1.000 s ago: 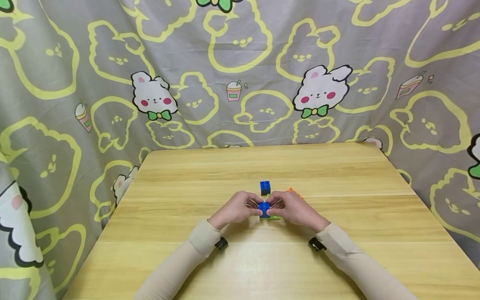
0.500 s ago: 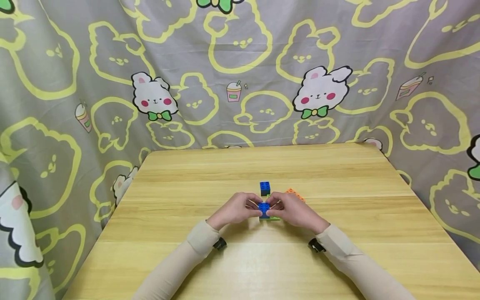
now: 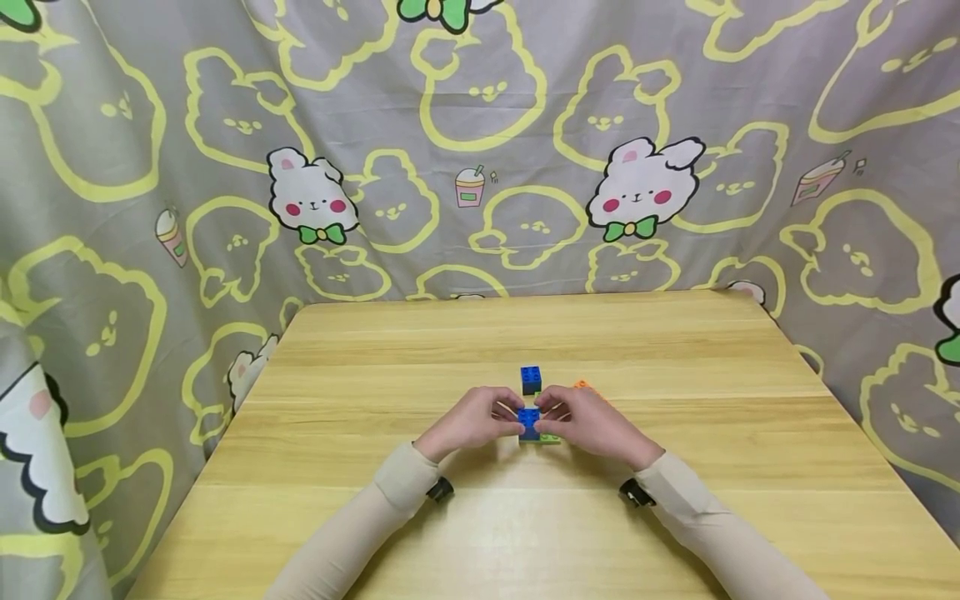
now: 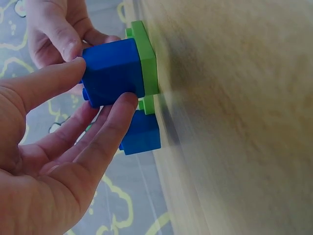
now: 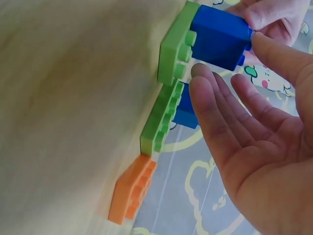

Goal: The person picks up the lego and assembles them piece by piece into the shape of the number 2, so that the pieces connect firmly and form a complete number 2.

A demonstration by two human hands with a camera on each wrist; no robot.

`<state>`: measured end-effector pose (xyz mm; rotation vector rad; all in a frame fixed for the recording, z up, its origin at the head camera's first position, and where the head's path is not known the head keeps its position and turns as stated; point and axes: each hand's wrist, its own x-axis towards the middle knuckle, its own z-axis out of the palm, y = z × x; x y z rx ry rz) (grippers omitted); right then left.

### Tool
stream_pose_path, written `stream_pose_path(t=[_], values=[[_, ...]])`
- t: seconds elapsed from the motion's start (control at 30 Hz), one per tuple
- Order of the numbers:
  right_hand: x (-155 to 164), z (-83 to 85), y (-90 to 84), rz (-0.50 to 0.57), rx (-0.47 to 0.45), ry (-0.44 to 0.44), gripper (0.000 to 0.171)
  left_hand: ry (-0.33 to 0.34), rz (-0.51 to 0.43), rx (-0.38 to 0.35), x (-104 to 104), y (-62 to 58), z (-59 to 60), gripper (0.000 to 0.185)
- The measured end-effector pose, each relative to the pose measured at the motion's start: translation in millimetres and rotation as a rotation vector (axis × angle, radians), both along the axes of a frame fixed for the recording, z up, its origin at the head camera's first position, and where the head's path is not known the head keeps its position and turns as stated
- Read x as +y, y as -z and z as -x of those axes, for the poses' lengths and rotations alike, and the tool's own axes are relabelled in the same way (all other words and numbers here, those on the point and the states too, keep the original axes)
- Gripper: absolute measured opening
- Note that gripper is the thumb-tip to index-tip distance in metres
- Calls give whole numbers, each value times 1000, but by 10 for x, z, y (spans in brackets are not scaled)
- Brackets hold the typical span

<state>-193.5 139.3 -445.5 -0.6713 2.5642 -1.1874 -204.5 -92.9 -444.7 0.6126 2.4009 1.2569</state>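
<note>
A blue brick (image 3: 529, 419) sits on a green plate (image 3: 543, 437) in the middle of the wooden table (image 3: 525, 333). My left hand (image 3: 472, 419) pinches this blue brick (image 4: 113, 71) between thumb and index finger, just above the green plate (image 4: 146, 58). From the other side my right hand (image 3: 592, 423) holds the blue brick (image 5: 220, 36), thumb on its studded top and index fingertip by the green plate (image 5: 173, 49); its other fingers lie straight. A second blue brick (image 3: 531, 379) stands just behind.
The second blue brick (image 5: 186, 110) rests on another green plate (image 5: 159, 122). Beside that plate lies an orange plate (image 5: 132, 188), also seen behind my right hand as the orange plate (image 3: 583, 385). A rabbit-print curtain (image 3: 480, 150) hangs around the table's far and side edges.
Both hands stay on the blue brick at the same spot. Only the head view has tilted slightly.
</note>
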Motion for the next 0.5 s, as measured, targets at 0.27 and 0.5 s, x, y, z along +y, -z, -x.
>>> stream_pose_path(t=[0.27,0.5], values=[[79,46,-91,-5,52,41,30,-2,12,-12,-4,1,3,29],[143,87,-101,-13,99,37,31,-8,12,-6,6,10,14,26]])
